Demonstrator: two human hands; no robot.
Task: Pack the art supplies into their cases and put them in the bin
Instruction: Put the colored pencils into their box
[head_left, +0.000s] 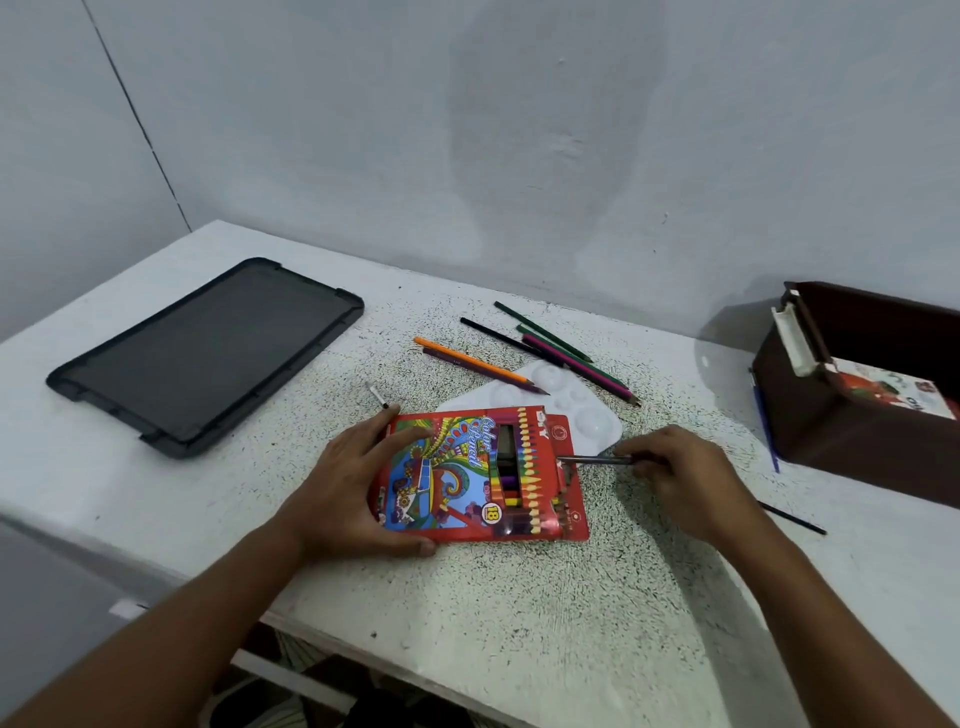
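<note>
Only the head view here, so everything is placed off the red colour-pencil box (480, 475), which lies flat near the middle of the speckled white table (519, 597).

The left hand (358, 483) grips the box's left end, fingers over the top edge and thumb curled under the near edge. The right hand (680, 475) sits just right of the box, fingers pinched round a grey pencil (595, 460) whose tip is right at the opening in the box's right end. Looks to me like it's being fed in.

Handling guess: the box is thin card, light and a bit floppy, so it'll bend or crush if squeezed mid-panel. Holding it by the edges is the safe way. Pencils are light, stiff and slick, and they roll, so pinching mid-shaft makes sense. The open flap end could spill pencils if tipped.

Behind the box, touching it, is a white paint palette (571, 410). Further back lie loose coloured pencils (550, 358). The dark brown bin (841, 431) is well to the box's right, already holding another pack; a black pencil (792, 518) lies between. The black bin lid (208, 358) is well off to the left.
</note>
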